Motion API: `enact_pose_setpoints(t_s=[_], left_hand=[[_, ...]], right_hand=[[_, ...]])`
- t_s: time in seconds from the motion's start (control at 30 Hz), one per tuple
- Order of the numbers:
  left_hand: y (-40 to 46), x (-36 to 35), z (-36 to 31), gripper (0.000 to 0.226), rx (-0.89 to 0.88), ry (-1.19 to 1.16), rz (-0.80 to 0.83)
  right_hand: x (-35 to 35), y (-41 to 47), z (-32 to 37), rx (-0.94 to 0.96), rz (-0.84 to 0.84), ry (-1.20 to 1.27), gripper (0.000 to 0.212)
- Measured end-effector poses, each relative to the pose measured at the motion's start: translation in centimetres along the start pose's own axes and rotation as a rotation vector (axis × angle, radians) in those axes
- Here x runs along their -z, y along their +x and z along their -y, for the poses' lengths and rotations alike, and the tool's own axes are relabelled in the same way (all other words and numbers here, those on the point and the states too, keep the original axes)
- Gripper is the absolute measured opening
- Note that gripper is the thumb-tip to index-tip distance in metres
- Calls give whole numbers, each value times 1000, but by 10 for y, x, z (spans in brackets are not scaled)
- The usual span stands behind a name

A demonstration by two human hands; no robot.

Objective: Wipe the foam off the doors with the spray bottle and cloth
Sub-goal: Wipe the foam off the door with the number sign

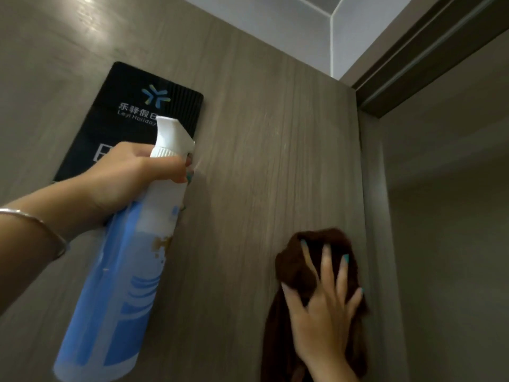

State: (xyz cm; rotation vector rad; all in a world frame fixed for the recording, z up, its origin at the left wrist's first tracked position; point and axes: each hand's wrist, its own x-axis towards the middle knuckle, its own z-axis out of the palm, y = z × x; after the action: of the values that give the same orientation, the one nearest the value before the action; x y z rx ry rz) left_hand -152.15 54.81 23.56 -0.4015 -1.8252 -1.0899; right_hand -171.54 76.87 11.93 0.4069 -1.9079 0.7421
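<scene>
Spraying and wiping the door (261, 139)

Left hand (129, 175) grips the light, slick spray bottle (124, 271) by its neck, at nine o'clock; right hand (325, 307), fingers spread, presses the soft, limp cloth (297, 266) flat at five o'clock.

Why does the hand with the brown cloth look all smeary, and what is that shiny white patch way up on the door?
In the head view, the right hand and the brown cloth are smeared by motion blur; the left hand and spray bottle look a bit soft too; the bright patch is glare on the door, top left; the wide lens tilts the door frame.
</scene>
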Motion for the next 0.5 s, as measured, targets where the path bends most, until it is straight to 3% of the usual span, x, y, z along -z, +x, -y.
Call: enact_pose_setpoints(t_s=[0.13,0.33,0.43,0.5], left_hand=[[-1,-2,-2,91,3,44,-41],[-1,1,-7,105,15,79,-81],[-6,1,-9,97,9,100,-59],[-13,-3,-13,73,-3,80,-38]], right_hand=[[12,48,2,115,-96,45,63],[56,166,23,33,-145,88,62],[69,195,33,-35,-148,118,63],[70,211,46,-101,-171,124,63]])
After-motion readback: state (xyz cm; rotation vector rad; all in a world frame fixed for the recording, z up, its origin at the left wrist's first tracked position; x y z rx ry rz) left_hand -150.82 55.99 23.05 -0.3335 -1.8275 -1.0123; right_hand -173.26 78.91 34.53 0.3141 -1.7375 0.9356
